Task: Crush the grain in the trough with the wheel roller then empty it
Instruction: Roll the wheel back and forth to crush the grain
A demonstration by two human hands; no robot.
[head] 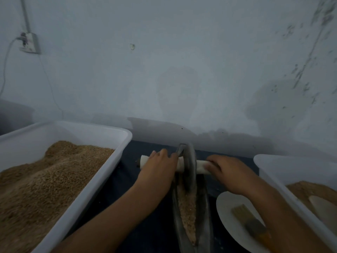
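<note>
Midway along a narrow metal trough (pixel 205 212), a person works a wheel roller (pixel 189 167) through a bed of tan grain (pixel 187 212), the disc standing upright at the trough's far end near a pale wall. The left hand (pixel 160 165) curls over the white axle handle (pixel 182 166) on one side of the disc; the right hand (pixel 224 170) wraps the handle on the other, so both grip it close beside the wheel. The trough rests on a dark surface between a large white tub (pixel 102 172) heaped with grain on the left and a second white tub (pixel 269 172) on the right. A white plate (pixel 226 212) carrying a brush (pixel 251 223) sits just beside the trough.

The disc looks like heavy, stiff metal, likely to do the crushing by its own weight, so even holds either side should keep it from tipping. The grain looks loose and apt to spill; emptying probably calls for lifting the trough by its ends.
</note>
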